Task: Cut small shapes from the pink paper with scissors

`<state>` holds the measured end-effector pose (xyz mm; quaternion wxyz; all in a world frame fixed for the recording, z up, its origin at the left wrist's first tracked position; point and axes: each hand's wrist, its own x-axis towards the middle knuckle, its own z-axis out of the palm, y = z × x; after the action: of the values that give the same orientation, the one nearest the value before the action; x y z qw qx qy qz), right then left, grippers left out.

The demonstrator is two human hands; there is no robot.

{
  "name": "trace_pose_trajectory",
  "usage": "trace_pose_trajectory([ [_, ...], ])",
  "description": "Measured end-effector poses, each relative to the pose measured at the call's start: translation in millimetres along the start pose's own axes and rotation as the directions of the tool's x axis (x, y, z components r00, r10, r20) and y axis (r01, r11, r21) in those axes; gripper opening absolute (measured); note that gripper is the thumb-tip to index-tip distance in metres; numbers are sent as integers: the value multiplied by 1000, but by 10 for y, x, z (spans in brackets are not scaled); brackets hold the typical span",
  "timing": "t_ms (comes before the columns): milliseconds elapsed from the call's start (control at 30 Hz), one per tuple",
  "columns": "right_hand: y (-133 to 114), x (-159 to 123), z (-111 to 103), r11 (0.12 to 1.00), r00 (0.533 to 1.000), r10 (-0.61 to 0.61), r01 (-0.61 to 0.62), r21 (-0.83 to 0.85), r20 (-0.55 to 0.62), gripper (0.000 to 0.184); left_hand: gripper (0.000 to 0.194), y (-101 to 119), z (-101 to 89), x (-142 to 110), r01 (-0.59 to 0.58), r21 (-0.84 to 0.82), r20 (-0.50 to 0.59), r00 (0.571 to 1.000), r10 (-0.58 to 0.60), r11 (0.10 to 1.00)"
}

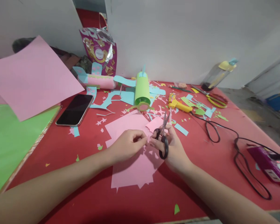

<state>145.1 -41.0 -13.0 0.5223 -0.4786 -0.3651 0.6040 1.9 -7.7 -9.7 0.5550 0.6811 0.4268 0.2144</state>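
Observation:
My left hand (pixel 128 143) is closed in a pinch on a small pink paper piece (pixel 148 138), mostly hidden by the fingertips. Close beside it, my right hand (pixel 176 152) grips scissors (pixel 164 149) with black handles, their slightly parted blades pointing up and away. The right fingertips meet the same pink piece. Below both hands lie cut pink paper sheets (pixel 130 175) with jagged edges. Beyond them a green paper-wrapped tube (pixel 142 88) stands near a pink tube (pixel 101 81) with light blue paper fins.
A phone (pixel 75 109) lies left, near a large pink sheet (pixel 37 77). A yellow glue gun (pixel 179 105), its black cord (pixel 218 124) and a purple power strip (pixel 268 165) are on the right. Red-handled scissors (pixel 217 101), a bottle (pixel 218 74) and a snack bag (pixel 100 51) stand farther back.

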Motion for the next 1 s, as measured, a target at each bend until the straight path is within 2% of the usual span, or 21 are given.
trace_pose_trajectory([
  [233, -2, 5, -3, 998, 1000, 20, -19, -67, 18, 40, 22, 40, 29, -10, -2, 70, 1, 1000, 2, 998],
  [533, 55, 35, -44, 992, 999, -27, 31, -124, 40, 37, 23, -7, 9, -12, -24, 75, -45, 999, 28, 997],
  [667, 64, 32, -58, 988, 997, -53, 60, -144, 49, 35, 23, -4, -35, 0, -22, 140, -68, 997, 32, 990],
  [767, 56, 25, -53, 977, 996, -83, 89, -192, 39, 33, 23, 6, -107, 15, 6, 240, -20, 1000, -2, 971],
  [867, 61, 28, -45, 961, 992, -116, 123, -247, 44, 33, 24, 13, -221, 13, -50, 424, 16, 999, 48, 904],
  [1000, 102, 32, -38, 949, 987, -144, 158, -274, 71, 33, 24, 12, -416, -38, -68, 541, 192, 980, -44, 838],
])
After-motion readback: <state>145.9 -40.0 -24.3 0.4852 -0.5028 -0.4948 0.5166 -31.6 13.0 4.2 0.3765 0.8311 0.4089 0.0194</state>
